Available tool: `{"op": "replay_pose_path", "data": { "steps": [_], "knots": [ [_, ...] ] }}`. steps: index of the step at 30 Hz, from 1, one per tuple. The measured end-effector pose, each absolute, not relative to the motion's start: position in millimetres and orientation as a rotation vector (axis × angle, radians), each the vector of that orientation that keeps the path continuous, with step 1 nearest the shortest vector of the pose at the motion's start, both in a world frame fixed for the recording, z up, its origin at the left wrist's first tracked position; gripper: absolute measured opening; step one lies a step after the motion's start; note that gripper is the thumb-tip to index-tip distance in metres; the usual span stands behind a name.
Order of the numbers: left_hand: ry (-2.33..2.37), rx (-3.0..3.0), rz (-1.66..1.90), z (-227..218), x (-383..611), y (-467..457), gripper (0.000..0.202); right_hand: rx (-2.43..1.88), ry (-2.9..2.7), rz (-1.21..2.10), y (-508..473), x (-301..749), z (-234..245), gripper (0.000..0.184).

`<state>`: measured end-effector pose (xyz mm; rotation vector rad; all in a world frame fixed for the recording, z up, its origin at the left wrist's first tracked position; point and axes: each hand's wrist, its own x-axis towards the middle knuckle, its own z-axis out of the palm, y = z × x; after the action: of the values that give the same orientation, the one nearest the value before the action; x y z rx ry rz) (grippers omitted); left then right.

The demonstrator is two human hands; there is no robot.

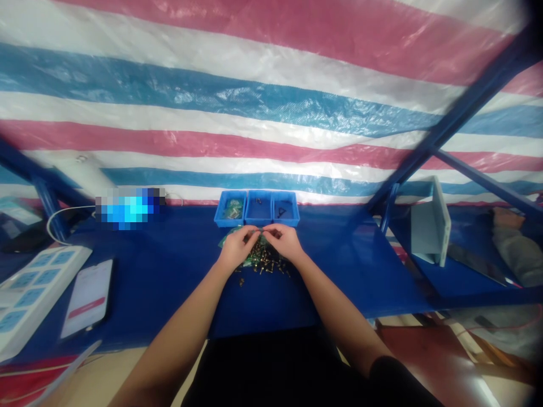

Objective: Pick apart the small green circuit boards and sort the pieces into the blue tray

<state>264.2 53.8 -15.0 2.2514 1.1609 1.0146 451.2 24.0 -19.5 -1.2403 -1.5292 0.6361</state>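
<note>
Viewed from the worker's own head, above the near edge of the table (pixel 165 265), facing forward and down. Taken wide and close, with left hand (pixel 236 247) and right hand (pixel 284 242) near mid-view. Extended from phone (pixel 87 299) at left to another person's sleeve (pixel 515 249) at right, and far to striped sheet (pixel 254 104).

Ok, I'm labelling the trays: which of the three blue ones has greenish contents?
The left tray; its contents look greenish, while the middle tray holds something small and the right tray holds a dark, angular item.
</note>
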Motion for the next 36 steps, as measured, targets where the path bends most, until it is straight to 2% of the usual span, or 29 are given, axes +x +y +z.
{"op": "replay_pose_path", "data": {
  "steps": [12, 17, 20, 24, 26, 28, 31, 34, 36],
  "knots": [
    [1.144, 2.26, 0.995, -14.9, 263.7, 54.0, 0.029, -1.205, -1.471, 0.747, 21.9, 451.1, -13.7, 0.02],
    [1.161, 2.239, 1.007, -15.2, 264.6, 53.2, 0.029, -1.295, -1.258, 0.886, 28.0, 457.3, -16.9, 0.025],
    [1.172, 2.238, 1.018, -15.8, 264.6, 52.7, 0.03, -1.275, -0.996, 0.976, 34.0, 462.9, -17.5, 0.036],
    [1.165, 2.238, 1.035, -17.7, 264.6, 53.1, 0.03, -0.968, -0.813, 1.022, 39.8, 468.1, -16.4, 0.069],
    [1.158, 2.234, 1.037, -18.2, 264.7, 53.3, 0.029, -0.88, -0.822, 1.029, 41.3, 471.1, -16.4, 0.074],
    [1.157, 2.23, 1.036, -17.9, 264.7, 53.4, 0.029, -0.894, -0.873, 1.002, 41.7, 475.2, -16.9, 0.069],
    [1.167, 2.234, 1.039, -16.9, 264.4, 53.2, 0.028, -1.103, -1.102, 0.873, 39.3, 481.8, -17.7, 0.045],
    [1.174, 2.24, 1.052, -16.6, 264.2, 53.0, 0.028, -1.372, -1.535, 0.623, 34.0, 484.3, -17.8, 0.025],
    [1.168, 2.249, 1.055, -16.9, 264.1, 52.9, 0.029, -1.459, -1.787, 0.456, 31.1, 482.8, -18.0, 0.021]
  ]
}}
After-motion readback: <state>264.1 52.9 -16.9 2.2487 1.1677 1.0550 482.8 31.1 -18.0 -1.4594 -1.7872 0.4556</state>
